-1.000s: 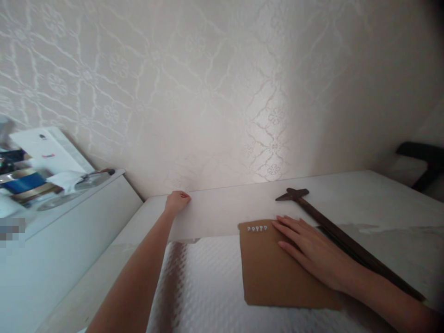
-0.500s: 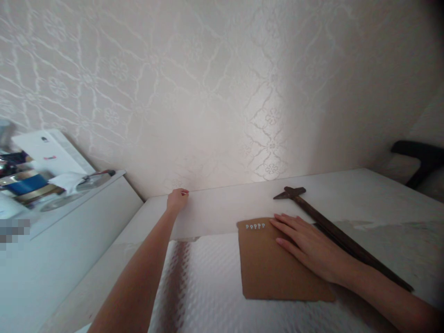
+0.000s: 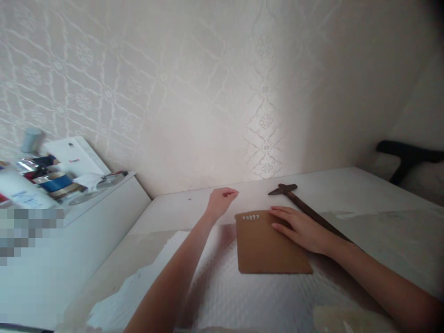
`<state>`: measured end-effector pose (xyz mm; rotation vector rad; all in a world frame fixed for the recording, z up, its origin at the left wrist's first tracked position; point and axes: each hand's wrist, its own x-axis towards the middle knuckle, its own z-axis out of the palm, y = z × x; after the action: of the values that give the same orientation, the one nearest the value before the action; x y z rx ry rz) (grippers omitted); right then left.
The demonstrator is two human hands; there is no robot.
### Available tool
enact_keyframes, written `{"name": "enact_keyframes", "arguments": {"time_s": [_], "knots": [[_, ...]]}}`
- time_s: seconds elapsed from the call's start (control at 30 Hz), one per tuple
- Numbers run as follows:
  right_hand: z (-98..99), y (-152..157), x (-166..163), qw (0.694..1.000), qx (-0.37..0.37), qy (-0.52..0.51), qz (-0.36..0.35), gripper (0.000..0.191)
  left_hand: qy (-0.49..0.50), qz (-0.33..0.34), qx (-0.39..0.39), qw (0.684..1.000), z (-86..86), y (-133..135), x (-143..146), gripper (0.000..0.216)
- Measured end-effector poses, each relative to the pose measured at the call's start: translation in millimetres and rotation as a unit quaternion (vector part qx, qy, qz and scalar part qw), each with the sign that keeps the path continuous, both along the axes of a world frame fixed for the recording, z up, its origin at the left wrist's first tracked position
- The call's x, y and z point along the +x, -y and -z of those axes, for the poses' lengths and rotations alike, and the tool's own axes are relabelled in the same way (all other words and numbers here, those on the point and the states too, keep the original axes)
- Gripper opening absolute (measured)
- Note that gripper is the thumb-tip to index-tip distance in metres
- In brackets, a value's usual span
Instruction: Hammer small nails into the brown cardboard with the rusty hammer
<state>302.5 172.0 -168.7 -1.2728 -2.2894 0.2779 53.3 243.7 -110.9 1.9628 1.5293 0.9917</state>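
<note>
A square of brown cardboard (image 3: 263,249) lies on bubble wrap (image 3: 229,296). Along its far left edge runs a row of several small white pieces (image 3: 250,217), each with a rounded, ring-like head; they are too small to name. My right hand (image 3: 298,226) rests flat on the cardboard's right side, fingers stretched out. Above the tabletop, left of the cardboard, my left hand (image 3: 222,201) is closed in a pinch, and whatever its fingertips hold is too small to make out. Beyond my right hand lies a hammer (image 3: 286,189) with a dark head and a long wooden handle, partly hidden by my right arm.
A patterned wall (image 3: 208,115) rises behind the table (image 3: 166,208). To the left, a white cabinet (image 3: 104,236) carries a white box (image 3: 76,155), a roll of blue tape (image 3: 57,181) and other clutter. A black T-shaped support (image 3: 404,155) stands at the right.
My left hand, still pinched, has moved right from near the wall toward the cardboard. The right hand stays on the cardboard. The view has shifted slightly left.
</note>
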Motion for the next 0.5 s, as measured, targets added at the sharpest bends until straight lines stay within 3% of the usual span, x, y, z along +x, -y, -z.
{"name": "enact_keyframes", "arguments": {"time_s": [0.07, 0.2, 0.37, 0.5], "knots": [[-1.0, 0, 2, 1.0, 0.007, -0.006, -0.004, 0.047, -0.008, 0.049, 0.007, 0.999, 1.9, 19, 27, 0.017], [-6.6, 2, 3, 0.999, 0.018, -0.016, -0.028, 0.044, -0.006, 0.067, 0.015, 0.998, 12.1, 40, 56, 0.018], [-13.7, 4, 3, 0.999, 0.013, -0.007, -0.042, 0.042, -0.012, 0.057, 0.002, 0.998, 31.2, 38, 52, 0.02], [-13.4, 4, 3, 0.999, 0.012, -0.009, -0.039, 0.041, -0.028, 0.075, 0.004, 0.997, 35.5, 35, 48, 0.02]]}}
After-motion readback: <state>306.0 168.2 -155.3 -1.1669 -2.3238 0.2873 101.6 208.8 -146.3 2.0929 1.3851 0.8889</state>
